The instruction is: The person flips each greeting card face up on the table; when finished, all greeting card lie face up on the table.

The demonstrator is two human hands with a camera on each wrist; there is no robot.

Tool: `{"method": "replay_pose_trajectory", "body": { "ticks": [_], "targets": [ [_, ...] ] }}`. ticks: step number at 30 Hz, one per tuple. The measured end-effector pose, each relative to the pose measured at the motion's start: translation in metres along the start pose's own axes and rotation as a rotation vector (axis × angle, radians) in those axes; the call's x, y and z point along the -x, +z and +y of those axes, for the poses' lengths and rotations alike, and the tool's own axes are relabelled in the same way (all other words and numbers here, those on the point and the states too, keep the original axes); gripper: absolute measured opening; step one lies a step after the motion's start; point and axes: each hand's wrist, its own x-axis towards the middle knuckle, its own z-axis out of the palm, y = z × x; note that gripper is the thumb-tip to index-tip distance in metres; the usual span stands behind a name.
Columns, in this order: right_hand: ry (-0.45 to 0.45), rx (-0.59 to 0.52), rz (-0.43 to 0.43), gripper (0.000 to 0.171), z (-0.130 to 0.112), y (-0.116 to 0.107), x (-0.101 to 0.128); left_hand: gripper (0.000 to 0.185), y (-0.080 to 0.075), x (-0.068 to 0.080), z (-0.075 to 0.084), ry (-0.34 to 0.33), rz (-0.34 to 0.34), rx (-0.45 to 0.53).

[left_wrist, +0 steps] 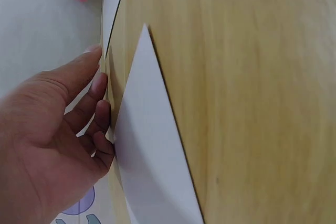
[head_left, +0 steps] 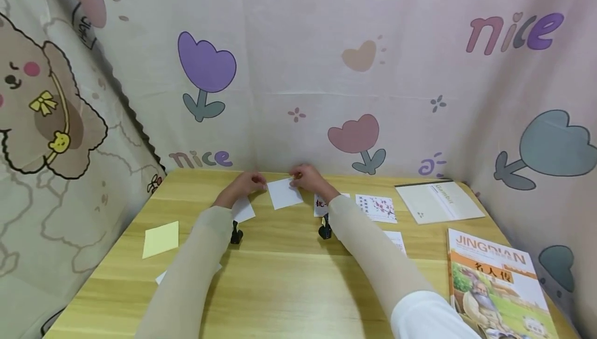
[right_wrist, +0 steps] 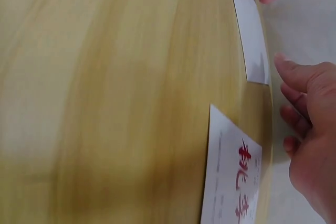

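Observation:
A blank white card (head_left: 285,193) lies near the table's far edge between my two hands. My left hand (head_left: 243,183) has loosely straight fingers, and its fingertips (left_wrist: 93,51) touch the card's left corner (left_wrist: 113,3). My right hand (head_left: 309,177) touches the card's right corner; in the right wrist view its fingers (right_wrist: 286,69) are relaxed beside the card's end (right_wrist: 252,40). A second white card (left_wrist: 149,150) lies under my left palm (left_wrist: 47,140). A card with red characters (right_wrist: 231,182) lies beneath my right hand (right_wrist: 312,129).
A yellow note (head_left: 160,239) lies at the left, and a flower-printed card (head_left: 377,208) and a pale notebook (head_left: 438,201) at the right. A picture book (head_left: 494,287) sits at the near right. Printed fabric (head_left: 298,69) walls the wooden table (head_left: 289,282) on three sides.

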Motion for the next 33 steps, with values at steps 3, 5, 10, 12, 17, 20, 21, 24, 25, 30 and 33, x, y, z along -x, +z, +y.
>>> {"method": "replay_pose_trajectory", "body": {
  "ticks": [3, 5, 10, 12, 17, 20, 21, 24, 25, 30, 33],
  "targets": [
    [0.026, 0.051, 0.021, 0.034, -0.003, 0.003, -0.004, 0.026, -0.001, -0.001, 0.001, -0.024, -0.001, -0.02],
    [0.047, 0.085, 0.018, 0.034, -0.004, 0.006, -0.006, 0.028, -0.002, -0.002, 0.002, -0.054, -0.008, -0.037],
    [0.079, 0.127, -0.006, 0.035, -0.005, 0.009, -0.007, 0.03, -0.004, -0.001, 0.003, -0.08, -0.021, -0.066],
    [0.088, 0.137, -0.003, 0.035, -0.005, 0.009, -0.007, 0.031, -0.004, -0.002, 0.004, -0.074, -0.028, -0.072],
    [0.108, 0.158, 0.007, 0.036, -0.001, 0.007, -0.006, 0.034, -0.003, -0.007, 0.006, -0.072, -0.036, -0.074],
    [0.114, 0.167, 0.008, 0.035, 0.0, 0.007, -0.006, 0.034, -0.002, -0.01, 0.006, -0.068, -0.041, -0.066],
    [0.116, 0.168, 0.007, 0.034, 0.0, 0.008, -0.007, 0.033, -0.002, -0.01, 0.006, -0.067, -0.042, -0.065],
    [0.119, 0.178, 0.004, 0.032, 0.001, 0.008, -0.008, 0.032, -0.001, -0.012, 0.006, -0.064, -0.045, -0.063],
    [0.118, 0.182, 0.002, 0.032, 0.001, 0.008, -0.008, 0.032, -0.001, -0.012, 0.007, -0.066, -0.043, -0.063],
    [0.127, 0.191, -0.006, 0.033, 0.002, 0.008, -0.008, 0.035, 0.0, -0.014, 0.007, -0.074, -0.047, -0.073],
    [0.136, 0.198, -0.013, 0.034, 0.002, 0.008, -0.007, 0.039, 0.001, -0.014, 0.009, -0.062, -0.065, -0.086]
  ]
}}
